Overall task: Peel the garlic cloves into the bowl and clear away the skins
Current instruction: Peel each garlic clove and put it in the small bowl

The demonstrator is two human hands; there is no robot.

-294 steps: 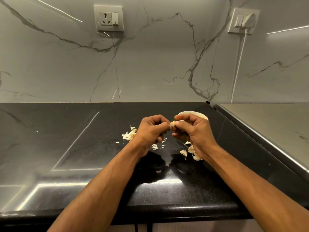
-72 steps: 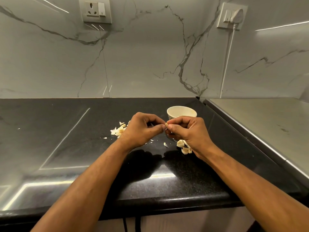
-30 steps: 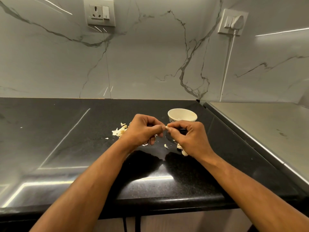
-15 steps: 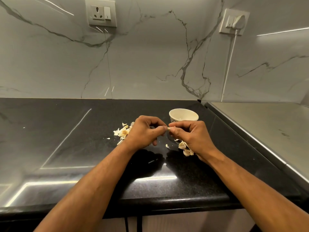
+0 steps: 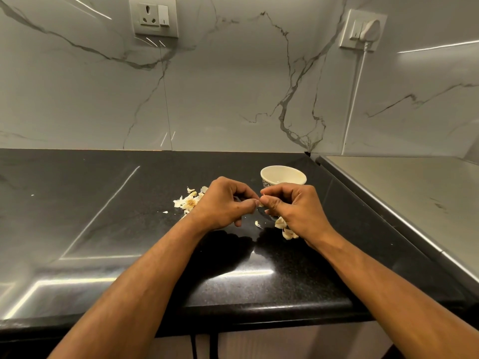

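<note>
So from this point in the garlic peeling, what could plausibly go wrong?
1. The garlic clove is pinched between both hands just short of the bowl, over bare countertop; if it slips, it probably lands there.
2. Skins lie in two patches, a left pile and pieces under the right hand, plus stray flecks, so clearing may miss some.

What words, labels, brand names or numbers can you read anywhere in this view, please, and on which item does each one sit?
None can be read.
Bowl: a dark pattern on its side, no letters that can be made out.
Left wall socket: plain pin holes and a switch, no print.
Right wall socket: switches and a white plug, no print.
</note>
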